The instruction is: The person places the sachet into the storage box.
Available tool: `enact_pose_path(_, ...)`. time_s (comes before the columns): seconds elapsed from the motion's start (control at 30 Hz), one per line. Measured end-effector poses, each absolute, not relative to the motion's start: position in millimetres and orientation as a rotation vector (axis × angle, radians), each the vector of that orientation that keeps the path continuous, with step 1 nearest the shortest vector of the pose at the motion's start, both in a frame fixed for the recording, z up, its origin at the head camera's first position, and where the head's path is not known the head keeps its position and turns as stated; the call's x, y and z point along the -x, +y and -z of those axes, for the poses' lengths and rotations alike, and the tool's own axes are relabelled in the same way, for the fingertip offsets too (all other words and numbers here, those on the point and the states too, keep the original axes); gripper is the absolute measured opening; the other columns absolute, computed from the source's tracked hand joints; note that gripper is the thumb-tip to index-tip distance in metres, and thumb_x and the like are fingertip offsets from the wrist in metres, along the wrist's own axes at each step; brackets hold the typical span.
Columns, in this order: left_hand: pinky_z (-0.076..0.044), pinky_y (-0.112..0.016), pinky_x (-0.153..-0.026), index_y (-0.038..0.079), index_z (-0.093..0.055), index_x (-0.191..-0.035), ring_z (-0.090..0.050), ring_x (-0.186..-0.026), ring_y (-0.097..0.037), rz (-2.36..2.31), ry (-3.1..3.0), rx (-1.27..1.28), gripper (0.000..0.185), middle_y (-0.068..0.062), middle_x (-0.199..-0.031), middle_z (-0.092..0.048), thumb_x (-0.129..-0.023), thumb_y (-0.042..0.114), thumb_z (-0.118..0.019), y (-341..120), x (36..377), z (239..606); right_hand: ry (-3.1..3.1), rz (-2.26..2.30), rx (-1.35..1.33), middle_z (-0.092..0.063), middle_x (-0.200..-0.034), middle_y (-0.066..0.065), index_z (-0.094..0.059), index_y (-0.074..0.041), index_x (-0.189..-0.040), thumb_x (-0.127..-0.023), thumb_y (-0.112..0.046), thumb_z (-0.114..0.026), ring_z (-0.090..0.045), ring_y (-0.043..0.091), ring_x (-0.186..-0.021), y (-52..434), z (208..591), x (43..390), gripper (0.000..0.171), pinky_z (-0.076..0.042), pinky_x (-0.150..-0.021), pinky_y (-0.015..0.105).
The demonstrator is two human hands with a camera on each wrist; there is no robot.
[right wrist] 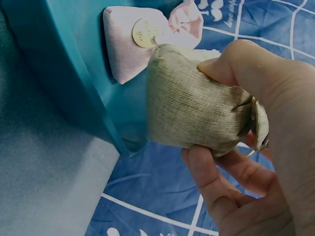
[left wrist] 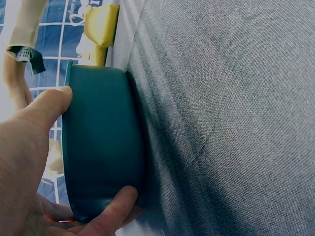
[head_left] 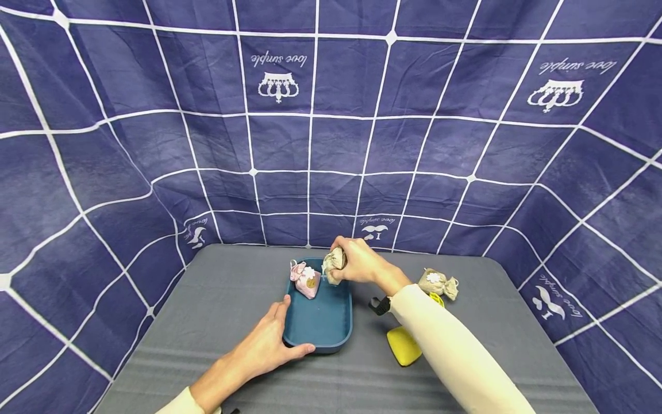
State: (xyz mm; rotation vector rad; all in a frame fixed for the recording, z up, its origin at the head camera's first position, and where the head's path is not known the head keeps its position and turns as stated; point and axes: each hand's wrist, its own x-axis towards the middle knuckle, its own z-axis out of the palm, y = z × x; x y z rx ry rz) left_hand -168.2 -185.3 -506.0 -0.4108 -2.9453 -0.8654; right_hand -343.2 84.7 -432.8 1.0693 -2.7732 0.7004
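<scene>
A teal tray (head_left: 316, 339) sits on the grey table (head_left: 233, 299). My left hand (head_left: 269, 345) grips its near left corner, thumb on the rim and fingers round the outer wall (left wrist: 103, 147). A pink sachet (head_left: 306, 279) lies in the tray's far left corner (right wrist: 133, 49). My right hand (head_left: 354, 261) holds a beige sachet (head_left: 333, 264) just above the tray's far right corner, fingers and thumb curled round it (right wrist: 197, 103). A second beige sachet (head_left: 438, 283) lies on the table to the right.
A yellow object (head_left: 404, 345) lies on the table right of the tray, partly under my right sleeve. A blue grid-patterned cloth (head_left: 331, 144) rises behind and at both sides of the table.
</scene>
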Motion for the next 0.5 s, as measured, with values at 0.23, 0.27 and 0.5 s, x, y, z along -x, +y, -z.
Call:
enact_pose_path(0.23, -0.062, -0.056, -0.117, -0.015, -0.041, -0.172, -0.071, -0.139, -0.04, 0.875, -2.944, 0.421, 0.136, -0.03, -0.16, -0.062, -0.083, 0.071, -0.099, -184, 168, 506, -2.799, -0.621, -1.08, -0.08, -0.105, 0.004, -0.074, -0.011, -0.12, -0.083, -0.02, -0.099, -0.073, 0.017, -0.092, 74, 437, 346, 0.046, -0.064, -0.085, 0.035)
enact_pose_path(0.27, -0.062, -0.057, -0.117, -0.015, -0.041, -0.172, -0.071, -0.139, -0.041, 0.876, -2.945, 0.421, 0.136, -0.03, -0.159, -0.062, -0.083, 0.07, -0.099, -184, 168, 506, -2.804, -0.604, -1.082, -0.08, -0.105, 0.005, -0.074, -0.011, -0.12, -0.083, -0.02, -0.099, -0.073, 0.018, -0.093, 73, 437, 346, 0.046, -0.065, -0.086, 0.036)
enact_pose_path(0.5, -0.061, -0.057, -0.117, -0.015, -0.04, -0.172, -0.071, -0.14, -0.041, 0.882, -2.956, 0.408, 0.137, -0.031, -0.16, -0.061, -0.083, 0.069, -0.1, -185, 167, 504, -2.866, -0.507, -1.106, -0.078, -0.13, 0.022, -0.07, -0.002, -0.143, -0.089, -0.023, -0.103, -0.078, 0.036, -0.12, 62, 439, 341, 0.067, -0.066, -0.109, 0.049)
